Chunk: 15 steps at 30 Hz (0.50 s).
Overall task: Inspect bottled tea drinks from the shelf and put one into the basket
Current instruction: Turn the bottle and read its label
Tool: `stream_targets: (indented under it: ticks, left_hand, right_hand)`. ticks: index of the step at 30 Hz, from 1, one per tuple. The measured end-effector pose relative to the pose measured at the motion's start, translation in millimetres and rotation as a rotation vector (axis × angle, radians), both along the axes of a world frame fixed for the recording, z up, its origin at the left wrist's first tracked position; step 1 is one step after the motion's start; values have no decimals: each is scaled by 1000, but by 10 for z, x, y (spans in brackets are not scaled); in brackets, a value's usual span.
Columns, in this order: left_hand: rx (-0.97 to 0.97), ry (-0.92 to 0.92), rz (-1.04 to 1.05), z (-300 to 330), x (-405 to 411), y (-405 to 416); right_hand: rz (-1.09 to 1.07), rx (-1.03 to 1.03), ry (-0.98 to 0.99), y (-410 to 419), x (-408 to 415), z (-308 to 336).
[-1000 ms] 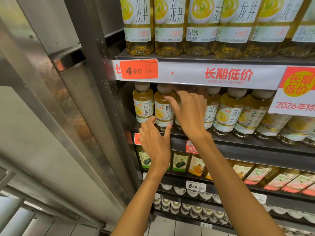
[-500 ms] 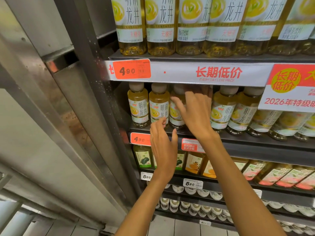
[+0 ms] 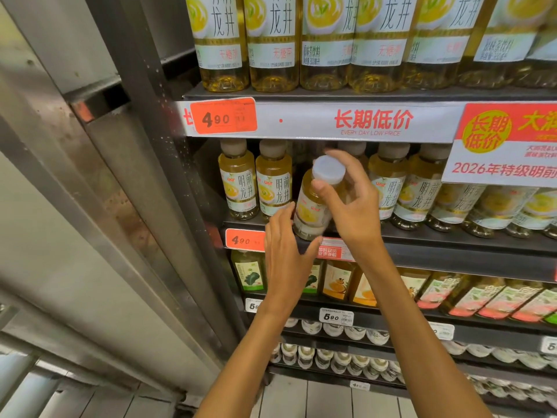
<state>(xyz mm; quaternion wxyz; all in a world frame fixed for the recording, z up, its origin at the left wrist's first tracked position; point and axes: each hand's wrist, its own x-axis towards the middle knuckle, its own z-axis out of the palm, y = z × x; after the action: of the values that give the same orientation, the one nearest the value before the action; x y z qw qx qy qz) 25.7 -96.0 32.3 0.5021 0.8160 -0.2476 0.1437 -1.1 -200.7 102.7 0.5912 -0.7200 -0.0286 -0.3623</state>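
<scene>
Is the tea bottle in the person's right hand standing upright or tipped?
Tipped. The tea bottle leans with its white cap toward the camera, base still near the shelf edge, gripped by the right hand.

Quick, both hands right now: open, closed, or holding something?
Left hand: open, fingers straight, just under the tilted tea bottle; contact cannot be told.
Right hand: holding that tea bottle near its white cap.

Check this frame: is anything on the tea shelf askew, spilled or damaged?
Only the bottle in the right hand is tilted, cap toward the camera, because it is being pulled out. The left hand is open below it. No spill or damage shows.
</scene>
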Motion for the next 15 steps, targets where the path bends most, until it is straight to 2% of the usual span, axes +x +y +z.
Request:
stream_targets:
  ticks: [2, 8, 15]
  left_hand:
    - [54, -25, -44, 8, -7, 56]
    - [-237, 393, -388, 142, -181, 257]
    - [-350, 625, -564, 136, -447, 485]
  right_hand:
    - [63, 61, -39, 5, -73, 49]
    - [181, 347, -42, 54, -213, 168]
    - [288, 439, 97, 11, -300, 68]
